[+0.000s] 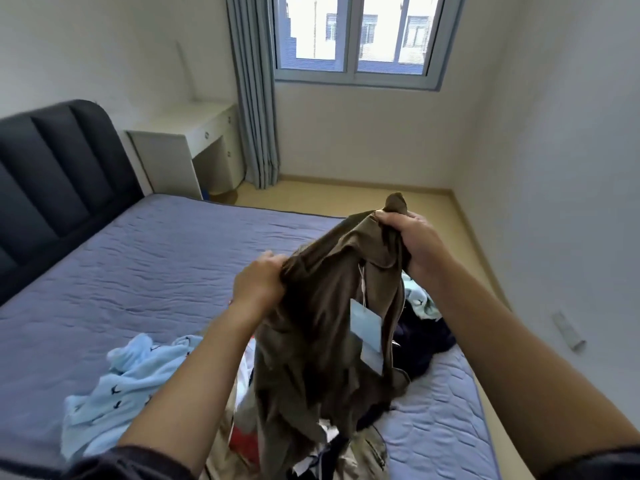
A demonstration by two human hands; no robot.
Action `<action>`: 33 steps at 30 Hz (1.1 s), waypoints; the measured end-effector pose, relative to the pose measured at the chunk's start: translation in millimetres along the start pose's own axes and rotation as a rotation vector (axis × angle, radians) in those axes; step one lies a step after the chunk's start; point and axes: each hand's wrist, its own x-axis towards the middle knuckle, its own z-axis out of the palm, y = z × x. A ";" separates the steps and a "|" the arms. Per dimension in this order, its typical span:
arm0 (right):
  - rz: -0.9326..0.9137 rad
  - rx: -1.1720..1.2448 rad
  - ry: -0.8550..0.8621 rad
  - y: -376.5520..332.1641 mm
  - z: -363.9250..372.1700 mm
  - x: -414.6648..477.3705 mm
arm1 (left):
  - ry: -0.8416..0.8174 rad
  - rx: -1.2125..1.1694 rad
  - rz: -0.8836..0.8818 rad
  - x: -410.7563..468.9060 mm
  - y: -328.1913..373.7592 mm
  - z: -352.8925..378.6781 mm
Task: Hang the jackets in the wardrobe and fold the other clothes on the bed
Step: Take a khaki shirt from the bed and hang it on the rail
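Note:
I hold an olive-brown jacket (pixel 322 327) up over the bed (pixel 156 258). My left hand (pixel 258 284) grips one bunched upper edge of it. My right hand (pixel 414 242) grips the other upper edge, higher and further right. A pale blue paper tag (pixel 367 332) dangles inside the jacket on a string. Under the jacket lies a heap of clothes: a light blue patterned garment (pixel 114 389) at the left, a dark navy garment (pixel 424 337) at the right, and beige, red and white pieces (pixel 363 448) at the bottom.
The bed has a purple-blue quilted cover and a dark padded headboard (pixel 59 174) at the left. A white desk (pixel 187 143) stands in the far corner by grey curtains (pixel 254 98) and a window (pixel 360 36). Wooden floor (pixel 346 199) runs along the far and right sides.

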 end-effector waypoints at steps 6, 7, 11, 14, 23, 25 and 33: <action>0.034 0.096 0.028 -6.5 -16.7 2.6 | 0.068 -0.200 -0.465 -22.6 -51.6 12.7; 0.046 0.107 0.031 -6.0 -20.7 3.4 | 0.081 -0.246 -0.524 -23.9 -56.0 10.1; 0.086 0.137 0.060 -4.6 -37.6 3.3 | 0.102 -0.348 -0.556 -20.4 -63.0 -6.3; 0.094 0.061 0.111 -1.8 -46.5 0.5 | 0.055 -0.341 -0.483 -11.2 -52.5 -22.6; -0.023 -0.037 0.117 -28.9 -67.6 -7.9 | -0.278 -0.962 -0.585 17.7 1.5 -111.9; -0.041 -0.129 0.087 -32.1 -64.1 -10.9 | -0.285 -1.005 -0.543 22.3 6.7 -117.6; -0.019 -1.362 0.398 -2.1 -97.0 -12.8 | 0.000 0.245 -0.412 1.2 -23.4 -78.6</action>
